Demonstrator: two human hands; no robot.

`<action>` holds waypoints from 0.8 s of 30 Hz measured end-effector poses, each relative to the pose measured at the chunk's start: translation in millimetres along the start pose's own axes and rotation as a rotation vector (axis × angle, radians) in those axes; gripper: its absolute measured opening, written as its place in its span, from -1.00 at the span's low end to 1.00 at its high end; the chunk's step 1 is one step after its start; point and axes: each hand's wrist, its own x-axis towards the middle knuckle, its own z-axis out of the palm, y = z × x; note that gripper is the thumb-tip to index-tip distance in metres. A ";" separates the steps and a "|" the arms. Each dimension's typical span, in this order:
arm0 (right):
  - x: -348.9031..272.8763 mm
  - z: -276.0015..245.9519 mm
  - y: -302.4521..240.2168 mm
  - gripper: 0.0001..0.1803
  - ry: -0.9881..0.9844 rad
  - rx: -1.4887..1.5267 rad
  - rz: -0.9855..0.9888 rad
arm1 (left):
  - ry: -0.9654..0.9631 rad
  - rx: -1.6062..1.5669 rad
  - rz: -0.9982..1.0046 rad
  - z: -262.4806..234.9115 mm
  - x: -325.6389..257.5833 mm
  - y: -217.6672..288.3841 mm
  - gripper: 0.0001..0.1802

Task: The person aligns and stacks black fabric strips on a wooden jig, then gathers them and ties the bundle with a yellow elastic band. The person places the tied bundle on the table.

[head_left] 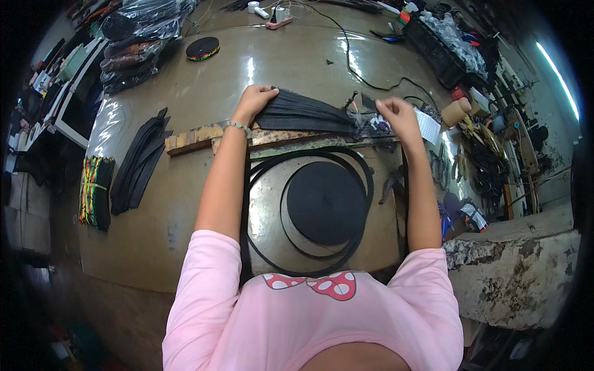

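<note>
My left hand [257, 102] is closed on the left end of a bundle of black webbing strips [306, 114]. The strips lie side by side over a wooden bar [198, 137] and narrow toward their right end. My right hand [401, 119] pinches a small dark flat piece [367, 102] just past that end; whether it is webbing I cannot tell. Below its fingers sits a small cluttered metal fixture [378, 127], partly hidden. Between my forearms lies a large roll of black webbing [328, 204], with loose loops of the band around it.
More black strips [141, 164] and a tied bundle of multicoloured straps [96, 193] lie at the left. Farther back are a small webbing roll [203, 49], plastic-wrapped packs [139, 46] and a power strip [279, 23]. A black cable [349, 55] crosses the table toward a black crate [442, 52].
</note>
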 end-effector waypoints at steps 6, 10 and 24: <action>47.5 107.7 -69.7 -0.72 -0.050 0.010 -0.242 | -0.209 0.027 -0.054 -15.1 -3.7 -0.3 -0.63; 61.9 168.7 -62.8 -0.76 -0.068 -0.099 -0.081 | -0.100 0.028 -0.047 -13.2 -5.5 3.2 -0.63; 38.5 25.3 -46.1 -0.61 -0.195 -0.161 -0.120 | -0.021 0.034 -0.128 -3.0 16.9 -14.0 -0.71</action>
